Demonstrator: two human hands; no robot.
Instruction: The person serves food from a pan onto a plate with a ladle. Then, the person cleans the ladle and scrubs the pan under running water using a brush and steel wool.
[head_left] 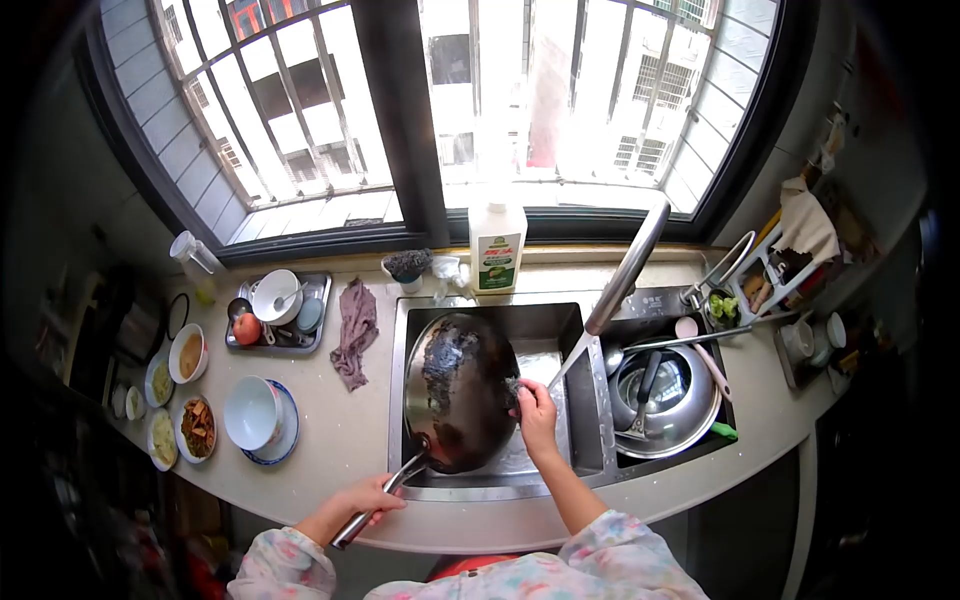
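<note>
A wok (455,390) with dark scorched patches is tilted in the left basin of the sink (592,465). My left hand (372,500) is closed around its metal handle (398,478) at the front edge. On the wok's right rim, my right hand (536,415) pinches a dark steel wool scrubber (514,392). Just right of that hand, a thin stream of water (568,362) runs down from the faucet (630,265).
The right basin holds a metal basin (690,425), a lid and a pink-handled spoon (705,358). A white jug (497,250) stands behind the sink. On the left are a grey cloth (357,335), a metal tray (318,340), a bowl (252,412) and several food dishes.
</note>
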